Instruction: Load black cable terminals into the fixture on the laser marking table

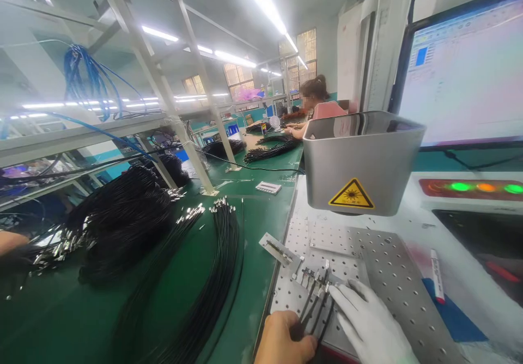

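My bare left hand (286, 337) is closed round several black cables (314, 310) just below a small metal fixture (304, 274). The cables run up side by side to the fixture, their metal connectors at its edge. My right hand (370, 317) wears a white glove. Its fingertips are closed at the connector of the rightmost cable; the exact pinch is partly hidden. Under both hands lies a perforated metal plate (379, 263). A grey box-shaped machine head (363, 162) with a yellow laser warning label hangs above the fixture.
Bundles of black cables (224, 255) and a large coiled heap (126, 217) cover the green table (255, 244) at left. Shelf posts (196, 168) rise there. A marker (437, 277), a monitor (469, 70) and lit buttons (484, 188) are right. A co-worker (314, 99) sits beyond; another person's hand (11, 242) shows far left.
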Motion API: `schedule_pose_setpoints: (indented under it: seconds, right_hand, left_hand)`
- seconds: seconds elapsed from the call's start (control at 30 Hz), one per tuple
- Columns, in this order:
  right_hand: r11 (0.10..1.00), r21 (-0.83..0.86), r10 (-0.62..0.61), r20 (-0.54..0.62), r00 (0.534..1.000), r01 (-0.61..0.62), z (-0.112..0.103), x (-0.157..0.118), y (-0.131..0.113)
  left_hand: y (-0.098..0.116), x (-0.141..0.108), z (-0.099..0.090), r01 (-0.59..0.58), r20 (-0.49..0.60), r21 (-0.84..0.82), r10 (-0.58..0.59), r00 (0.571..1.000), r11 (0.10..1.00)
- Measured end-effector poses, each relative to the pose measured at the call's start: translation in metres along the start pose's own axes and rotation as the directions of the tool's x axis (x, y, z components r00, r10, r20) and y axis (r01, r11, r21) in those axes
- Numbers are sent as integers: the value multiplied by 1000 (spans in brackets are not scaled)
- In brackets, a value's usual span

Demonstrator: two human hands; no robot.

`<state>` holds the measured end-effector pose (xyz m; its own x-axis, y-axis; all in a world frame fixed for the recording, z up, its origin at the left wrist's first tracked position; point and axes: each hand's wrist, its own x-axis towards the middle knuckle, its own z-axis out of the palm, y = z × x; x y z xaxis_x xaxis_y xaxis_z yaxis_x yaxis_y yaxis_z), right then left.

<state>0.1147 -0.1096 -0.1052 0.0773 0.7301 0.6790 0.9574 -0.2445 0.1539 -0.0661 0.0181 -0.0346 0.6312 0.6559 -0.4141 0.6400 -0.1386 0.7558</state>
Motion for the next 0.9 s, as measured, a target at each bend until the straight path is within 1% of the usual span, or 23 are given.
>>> schedule_pose_setpoints:
  seconds: [0.17, 0.27, 0.4, 0.47, 0.5, 0.57, 0.67, 0.73, 0.9]
  right_hand:
    - [998, 24, 58, 48, 997, -59, 4, 0, -8]
    - [995, 18, 94, 54, 994, -95, 6, -1, -13]
    - [993, 12, 119, 70, 990, -120, 7, -1, -16]
    - [991, 5, 131, 102, 986, -132, 5, 1, -17]
    - [991, 3, 131, 116, 984, -133, 3, 2, -18]
    - [990, -9, 137, 146, 980, -138, -2, 6, -20]
    - [985, -42, 170, 197, 966, -165, -10, 11, -25]
    - [981, -67, 195, 220, 956, -184, -12, 14, -28]
    - [984, -95, 170, 199, 965, -153, -10, 10, -28]
  left_hand:
    - [-3, 2, 5, -8, 42, -58, 11, 999, 998]
    - [-7, 5, 8, 8, 73, -86, -1, 997, 996]
    - [-10, 7, 11, 42, 143, -130, -23, 989, 991]
    - [-9, 6, 8, 50, 160, -138, -27, 987, 989]
    - [-9, 5, 5, 39, 152, -138, -18, 988, 990]
    - [-6, 3, -2, -3, 111, -145, 19, 994, 989]
    - [-1, -2, -14, -51, 58, -203, 64, 996, 978]
    - [3, -5, -20, -50, 75, -262, 72, 995, 964]
    - [10, -9, -24, -22, 129, -350, 72, 989, 936]
